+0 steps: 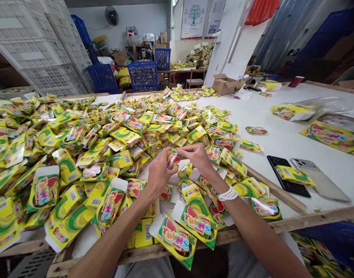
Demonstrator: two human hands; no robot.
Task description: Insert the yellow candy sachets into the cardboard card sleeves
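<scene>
Between my two hands is a small candy box [173,158] printed with a watermelon picture and "TWINS" lettering. My left hand [160,170] is wrapped round its left side. At the box's upper right end, the fingers of my right hand [196,154] are pinched together on its edge. A white bead bracelet [227,194] circles my right wrist. Many more yellow and green boxes lie heaped under and around both hands, some flat with white flaps sticking out. One flat box [177,240] overhangs the table's front edge below my hands.
A wooden strip [277,189] lies on the white table [252,112] to the right. Beyond it are a black phone [295,187], a silver phone [324,185] and a large display box [333,135]. Stacked white crates [35,46], blue crates [142,73] and a cardboard carton [225,84] stand farther back.
</scene>
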